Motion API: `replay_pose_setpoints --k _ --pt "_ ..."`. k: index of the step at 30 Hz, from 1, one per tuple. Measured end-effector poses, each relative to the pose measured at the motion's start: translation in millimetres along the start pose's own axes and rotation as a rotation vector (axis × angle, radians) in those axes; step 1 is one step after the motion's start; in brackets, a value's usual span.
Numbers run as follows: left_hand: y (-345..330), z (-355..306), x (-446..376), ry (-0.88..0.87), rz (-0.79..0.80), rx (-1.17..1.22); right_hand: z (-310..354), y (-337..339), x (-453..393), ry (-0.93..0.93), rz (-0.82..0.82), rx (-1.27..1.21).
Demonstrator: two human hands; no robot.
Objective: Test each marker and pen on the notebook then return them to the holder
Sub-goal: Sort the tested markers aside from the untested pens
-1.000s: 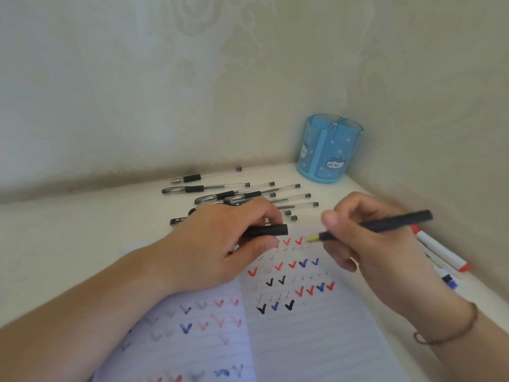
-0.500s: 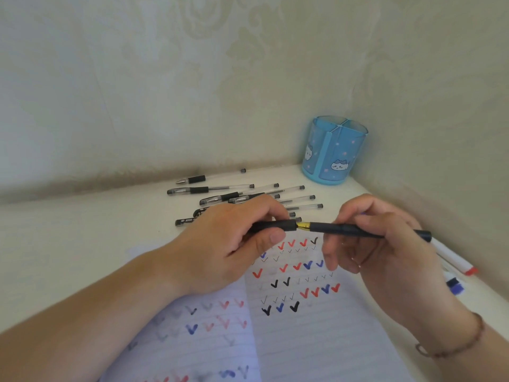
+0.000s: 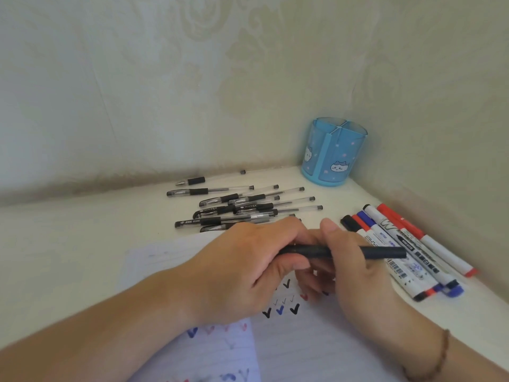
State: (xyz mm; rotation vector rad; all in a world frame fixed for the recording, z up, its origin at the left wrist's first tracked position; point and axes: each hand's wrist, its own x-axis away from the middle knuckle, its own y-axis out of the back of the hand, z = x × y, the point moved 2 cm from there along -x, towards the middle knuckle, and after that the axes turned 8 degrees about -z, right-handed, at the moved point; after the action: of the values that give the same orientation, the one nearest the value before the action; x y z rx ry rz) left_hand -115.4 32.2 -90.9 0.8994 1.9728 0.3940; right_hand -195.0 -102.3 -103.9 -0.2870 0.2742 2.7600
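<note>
While both hands meet over the notebook [image 3: 316, 346], I log the items against it as landmark.

Item 1: black pen [image 3: 341, 251], lying level just above the notebook's far half, capped, both ends held. My left hand [image 3: 248, 268] has fingers and thumb curled round its left end; my right hand [image 3: 355, 271] pinches its middle, thumb on top, the right end sticking out past the fingers.

Item 2: notebook, open and flat under the hands, lined pages bearing red, blue and black ticks.

Item 3: gel pens [image 3: 242, 208], a loose heap on the table [image 3: 68, 244] beyond the notebook's far edge, mostly lying left to right.

Item 4: markers [image 3: 405, 244], several side by side to the right of the notebook, with black, red and blue caps.

Item 5: holder [image 3: 334, 153], blue, with dividers and cat faces, upright in the wall corner well beyond the notebook's far right. I see nothing standing in it.

Item 6: bracelet [image 3: 440, 357] on the right wrist, at the notebook's near right.
</note>
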Motion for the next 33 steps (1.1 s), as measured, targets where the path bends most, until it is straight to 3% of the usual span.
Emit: replay_pose_setpoints --k 5,11,17,20,23,27,33 --pt "-1.0 7.8 -5.8 0.065 -0.014 -0.040 -1.7 -2.7 -9.1 -0.038 -0.001 0.001" --pt "8.9 16.5 -13.7 0.099 -0.155 -0.159 10.0 23.9 -19.0 -0.003 -0.151 -0.305" --pt "38.6 27.4 1.3 0.219 0.052 -0.463 34.8 23.8 -11.7 0.042 -0.225 -0.207" --pt "89.2 35.8 26.1 0.175 0.091 -0.702 52.8 13.8 -10.2 0.046 -0.230 -0.197" --pt "157.1 39.3 84.5 0.261 0.127 -0.789 78.3 -16.8 -12.9 0.078 -0.154 -0.179" --pt "228.7 21.1 193.0 0.445 -0.016 -0.851 104.4 -90.4 -14.3 0.117 -0.015 -0.177" --pt "280.3 -52.7 338.5 0.634 -0.191 -0.949 122.1 -243.1 24.7 0.096 0.393 -0.014"
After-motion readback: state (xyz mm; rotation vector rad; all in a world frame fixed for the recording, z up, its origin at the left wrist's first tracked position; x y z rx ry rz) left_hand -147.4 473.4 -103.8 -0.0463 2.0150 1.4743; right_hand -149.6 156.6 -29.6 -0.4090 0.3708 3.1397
